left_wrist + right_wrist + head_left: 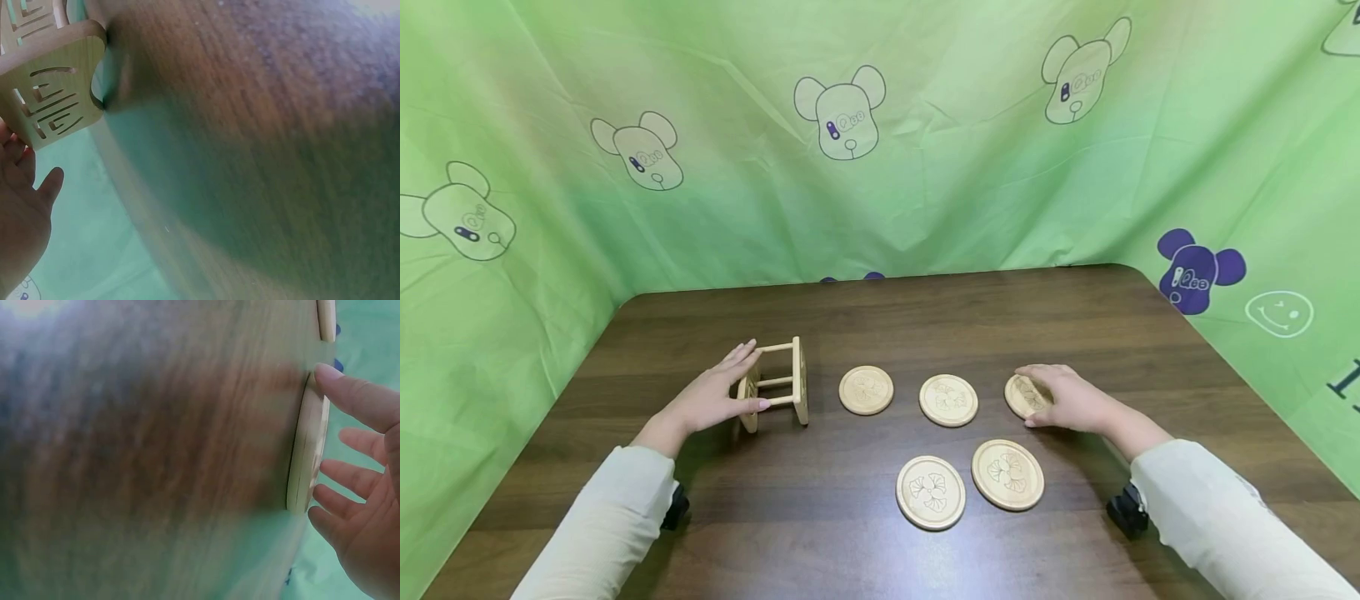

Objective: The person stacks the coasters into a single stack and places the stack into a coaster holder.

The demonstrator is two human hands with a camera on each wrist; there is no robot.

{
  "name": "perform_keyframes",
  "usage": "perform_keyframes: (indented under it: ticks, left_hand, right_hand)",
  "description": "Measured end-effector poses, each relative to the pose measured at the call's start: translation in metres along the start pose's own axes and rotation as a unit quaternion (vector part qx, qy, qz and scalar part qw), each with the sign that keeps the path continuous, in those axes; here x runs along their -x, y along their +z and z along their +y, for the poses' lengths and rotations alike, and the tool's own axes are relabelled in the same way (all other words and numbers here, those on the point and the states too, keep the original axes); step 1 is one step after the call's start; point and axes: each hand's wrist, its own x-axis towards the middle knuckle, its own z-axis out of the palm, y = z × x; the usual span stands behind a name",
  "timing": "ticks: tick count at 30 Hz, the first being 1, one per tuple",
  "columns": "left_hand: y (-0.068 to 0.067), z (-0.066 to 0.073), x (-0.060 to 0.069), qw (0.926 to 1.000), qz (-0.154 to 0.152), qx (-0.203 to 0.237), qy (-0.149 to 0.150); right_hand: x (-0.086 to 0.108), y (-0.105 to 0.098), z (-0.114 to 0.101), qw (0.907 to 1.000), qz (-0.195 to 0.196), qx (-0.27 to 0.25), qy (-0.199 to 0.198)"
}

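tabletop point(820, 483): five discs point(948, 400), one rack point(801, 383)

In the head view, green cloth point(970, 217) hangs at twelve o'clock, purple bear point(1197, 279) and smiley point(1279, 314) at three, brown table point(805, 533) at six.

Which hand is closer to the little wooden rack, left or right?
Left. The left hand touches the left end of the wooden rack; the right hand is well off to the rack's right, at the farthest-right disc.
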Motion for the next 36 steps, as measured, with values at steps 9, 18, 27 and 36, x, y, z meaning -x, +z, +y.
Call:
perform_keyframes:
  ticks: [9, 18, 27, 36]
  left_hand:
    - [0.003, -0.004, 0.002, 0.9998, 0.003, 0.018, -0.006]
    - [0.005, -0.004, 0.001, 0.9994, 0.005, 0.033, -0.008]
    - [0.005, -0.005, 0.001, 0.9994, 0.004, 0.032, -0.011]
    - [0.006, -0.006, 0.0, 0.9992, 0.006, 0.038, -0.01]
  right_hand:
    - [-0.003, 0.002, 0.004, 0.9999, -0.007, -0.008, -0.002]
    - [-0.003, 0.004, 0.01, 0.9999, -0.005, -0.012, -0.008]
    - [-0.006, 0.005, 0.008, 0.9999, -0.001, -0.003, -0.011]
    - [-0.01, 0.006, 0.006, 0.9999, -0.007, 0.0, -0.012]
